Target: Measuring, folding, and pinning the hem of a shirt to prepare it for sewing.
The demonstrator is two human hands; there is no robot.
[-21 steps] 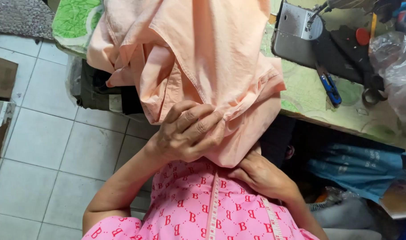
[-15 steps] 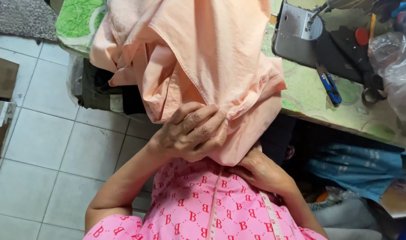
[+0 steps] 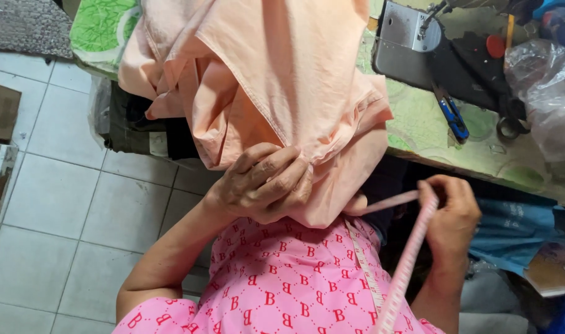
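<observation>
2 hands show: the left hand (image 3: 264, 182) at the centre of the frame, the right hand (image 3: 449, 213) at the lower right. There is 1 peach cloth (image 3: 276, 80) filling the upper middle, and 1 pink tape measure (image 3: 406, 260) at the lower right (a second, paler strip down the shirt front may be part of the same tape). At the upper right lie 1 sewing machine (image 3: 412, 40), 1 blue-handled tool (image 3: 451, 114) and 1 clear plastic bag (image 3: 545, 93).

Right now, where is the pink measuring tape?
In the head view, the pink measuring tape is at the lower right, pinched in the right hand and stretched beside the peach fabric gripped by the left hand.
</observation>
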